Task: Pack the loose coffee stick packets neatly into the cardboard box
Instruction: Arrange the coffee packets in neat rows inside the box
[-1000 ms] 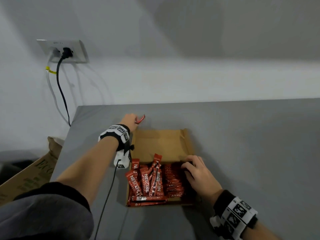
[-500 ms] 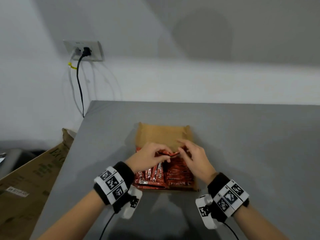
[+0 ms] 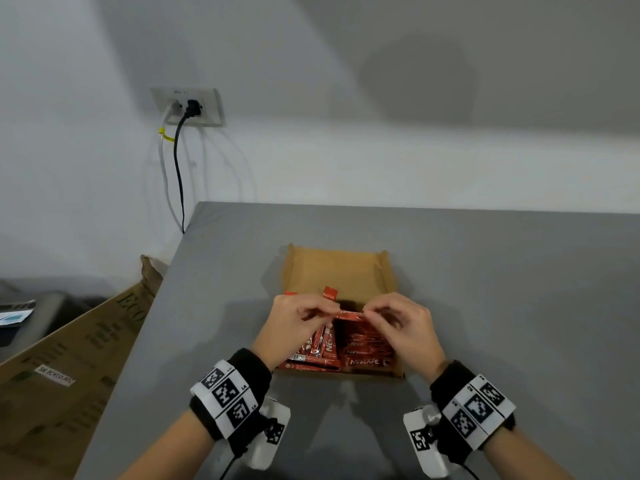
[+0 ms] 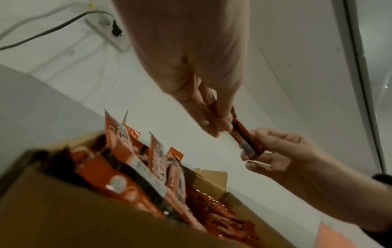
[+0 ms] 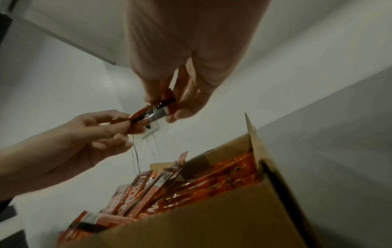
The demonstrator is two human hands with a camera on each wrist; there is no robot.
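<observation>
An open cardboard box [image 3: 337, 271] lies on the grey table [image 3: 502, 289], its near half full of red coffee stick packets [image 3: 363, 355]. Some on the left stand tilted and stick up [image 3: 329, 293]. Above the box both hands hold one red packet [image 3: 349, 315] level by its ends. My left hand [image 3: 298, 320] pinches the left end and my right hand [image 3: 398, 323] pinches the right end. The left wrist view shows this packet [image 4: 241, 134] between the fingers, and the right wrist view shows the same packet [image 5: 152, 112] over the box [image 5: 212, 218].
A large flattened cardboard carton [image 3: 69, 358] leans beside the table's left edge. A wall socket [image 3: 188, 105] with a black cable hangs at the back left. The table's far edge meets the white wall.
My left hand came back from the table beyond the box with a packet. Both hands now hold it over the box, slightly higher than half a second ago.
</observation>
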